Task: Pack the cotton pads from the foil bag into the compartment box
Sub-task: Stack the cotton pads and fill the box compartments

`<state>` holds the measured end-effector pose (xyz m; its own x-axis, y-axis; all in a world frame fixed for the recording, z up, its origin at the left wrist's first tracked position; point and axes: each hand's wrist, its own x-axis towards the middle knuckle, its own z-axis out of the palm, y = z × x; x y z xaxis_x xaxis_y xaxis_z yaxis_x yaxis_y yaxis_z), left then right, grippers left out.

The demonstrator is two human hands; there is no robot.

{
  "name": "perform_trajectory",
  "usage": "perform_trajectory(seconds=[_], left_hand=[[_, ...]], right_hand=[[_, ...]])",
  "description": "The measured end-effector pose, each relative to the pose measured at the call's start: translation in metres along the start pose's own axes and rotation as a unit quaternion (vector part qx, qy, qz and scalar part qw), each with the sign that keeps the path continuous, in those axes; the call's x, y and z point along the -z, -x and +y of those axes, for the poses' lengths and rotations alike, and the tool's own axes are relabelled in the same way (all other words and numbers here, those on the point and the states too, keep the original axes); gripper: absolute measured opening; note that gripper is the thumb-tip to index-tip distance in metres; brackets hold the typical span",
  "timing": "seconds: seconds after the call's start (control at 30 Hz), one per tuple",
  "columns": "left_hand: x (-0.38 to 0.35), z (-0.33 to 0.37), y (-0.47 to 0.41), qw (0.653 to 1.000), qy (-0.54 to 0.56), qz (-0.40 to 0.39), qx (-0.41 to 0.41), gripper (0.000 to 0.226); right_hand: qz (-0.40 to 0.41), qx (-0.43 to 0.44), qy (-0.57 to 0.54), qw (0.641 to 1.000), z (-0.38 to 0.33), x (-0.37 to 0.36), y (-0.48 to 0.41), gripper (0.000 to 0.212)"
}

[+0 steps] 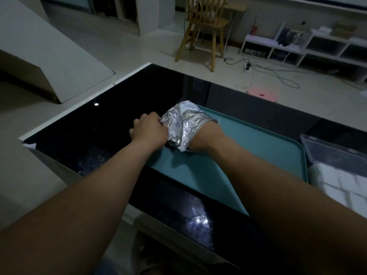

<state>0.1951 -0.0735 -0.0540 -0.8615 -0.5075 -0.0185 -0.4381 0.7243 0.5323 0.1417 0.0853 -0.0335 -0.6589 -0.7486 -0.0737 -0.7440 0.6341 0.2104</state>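
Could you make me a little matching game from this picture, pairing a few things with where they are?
Things:
1. right hand
2. left hand
3. compartment box
4. wooden chair

Places:
A. on the floor beyond the table
B. gripping the foil bag from outside, at its left edge
C. hidden inside the foil bag, only the wrist showing
D. at the table's right edge, beside the teal tray

Pairs: 1-C, 2-B, 3-D, 4-A
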Motion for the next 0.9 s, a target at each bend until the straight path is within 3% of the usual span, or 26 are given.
perform_trajectory(seconds=[0.1,0.2,0.37,0.47,0.57,0.7,0.9], left_hand=[[0.003,0.01,0.002,0.997,0.008,0.033,-0.064,0.018],[0.002,0.022,0.005,0.989,0.092,0.005,-0.114,0.01],[-0.005,0.03,0.01,0.983,0.156,0.022,-0.093,0.01],[-0.003,0.033,0.012,0.979,0.192,0.053,-0.047,0.01],[-0.004,0.035,0.011,0.975,0.214,0.058,0.001,0.01],[-0.005,0.042,0.012,0.974,0.219,0.051,0.014,0.007],[0.002,0.066,0.036,0.972,0.195,0.106,-0.08,0.004]], right_hand=[[0.036,-0.018,-0.079,0.996,-0.002,-0.002,-0.004,0.041],[0.077,-0.024,-0.114,0.99,-0.004,0.004,-0.005,0.032],[0.123,-0.057,-0.058,0.989,-0.004,-0.007,-0.003,0.033],[0.106,-0.115,-0.142,0.977,0.008,-0.014,0.01,0.037],[0.106,-0.162,-0.264,0.945,0.022,-0.011,0.044,0.039],[0.192,-0.187,-0.373,0.888,0.033,0.0,0.094,0.015],[0.314,-0.238,-0.477,0.786,0.034,0.01,0.144,0.015]])
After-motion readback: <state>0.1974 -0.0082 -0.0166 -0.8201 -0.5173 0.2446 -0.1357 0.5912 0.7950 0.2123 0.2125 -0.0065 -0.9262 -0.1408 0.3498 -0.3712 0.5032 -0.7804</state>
